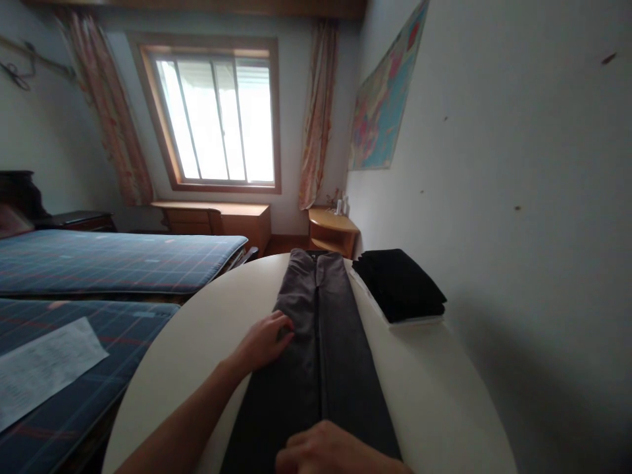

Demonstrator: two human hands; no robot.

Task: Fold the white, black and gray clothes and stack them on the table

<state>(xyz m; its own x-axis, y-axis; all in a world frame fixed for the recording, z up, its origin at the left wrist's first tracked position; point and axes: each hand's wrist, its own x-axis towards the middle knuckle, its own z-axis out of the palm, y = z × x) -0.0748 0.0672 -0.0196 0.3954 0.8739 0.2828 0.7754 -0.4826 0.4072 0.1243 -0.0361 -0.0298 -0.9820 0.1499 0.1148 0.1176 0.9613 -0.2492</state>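
Note:
A pair of dark grey trousers (340, 349) lies lengthwise on a round white table (197, 342), with the waistband at the far edge and a seam line running down the middle. At the left edge of the trousers, about halfway along, my left hand (266, 339) has its fingers and thumb bent together on the cloth. Lower down, my right hand (326, 451) rests over the near part with curled fingers closed on the fabric; its fingertips are partly hidden. The near end of the trousers runs out of view.
A folded black stack of cloth (397, 283) on a white backing sits at the table's right edge, close to the wall (518, 276). To the left are beds with blue plaid mattresses (123, 263) and a paper sheet (52, 368). A corner shelf (333, 220) stands beyond the table.

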